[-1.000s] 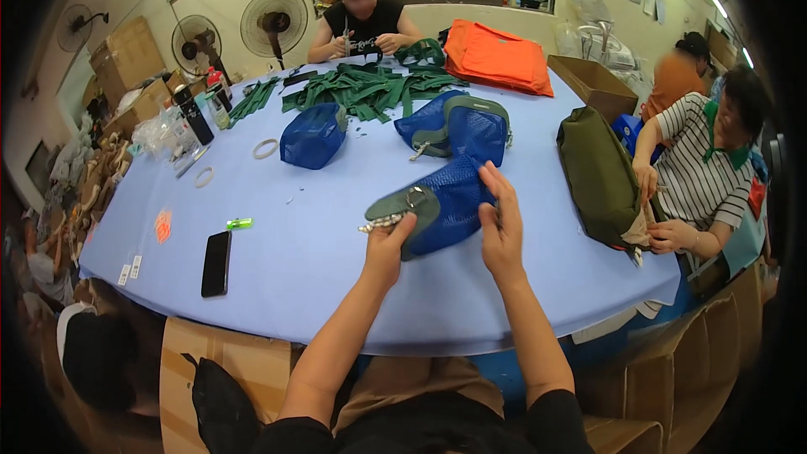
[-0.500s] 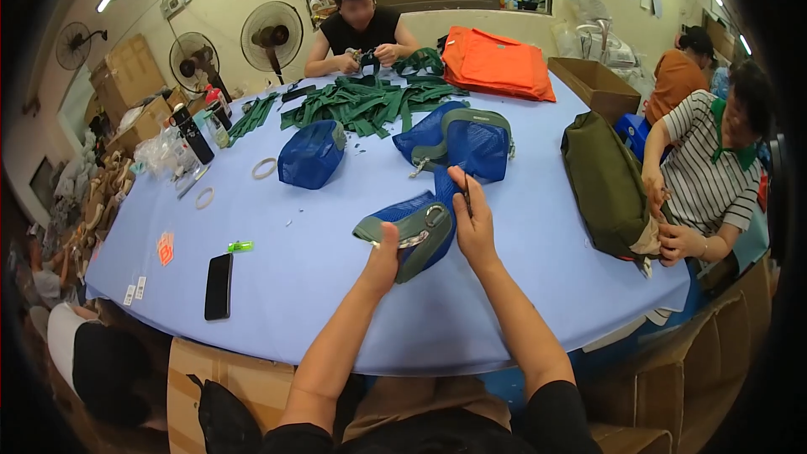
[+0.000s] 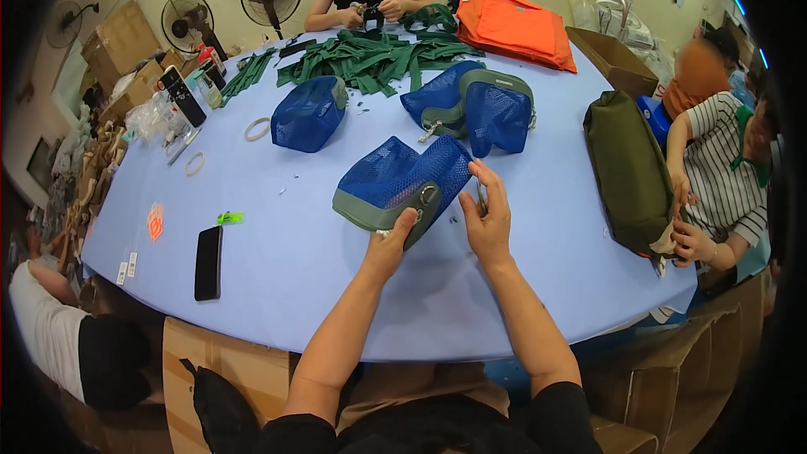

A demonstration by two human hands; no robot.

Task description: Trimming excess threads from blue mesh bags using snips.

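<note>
A blue mesh pouch (image 3: 382, 178) with grey-green trim and a metal ring is held up above the near middle of the table. Thumb and fingers of my left hand (image 3: 388, 248) close on its trimmed lower edge, by a pale cord. At the pouch's right side is my right hand (image 3: 492, 223), its fingertips by the mesh. A small dark metal tool (image 3: 482, 193), mostly hidden, sits in that hand; its kind is unclear. Beyond lie another blue mesh pouch (image 3: 307, 122) and, to the right, further blue mesh pouches (image 3: 500, 118) with the same trim.
A pile of green straps (image 3: 361, 63) lies before a co-worker opposite. Orange fabric (image 3: 513, 25) is stacked far right. Another co-worker handles an olive bag (image 3: 626, 172) at the right. On the left are a phone (image 3: 208, 263), tape rings (image 3: 257, 129) and a black bottle (image 3: 181, 97).
The held pouch has turned and spread, so more of its mesh shows. My right hand has shifted slightly down and right. The whole view has tilted lower.
</note>
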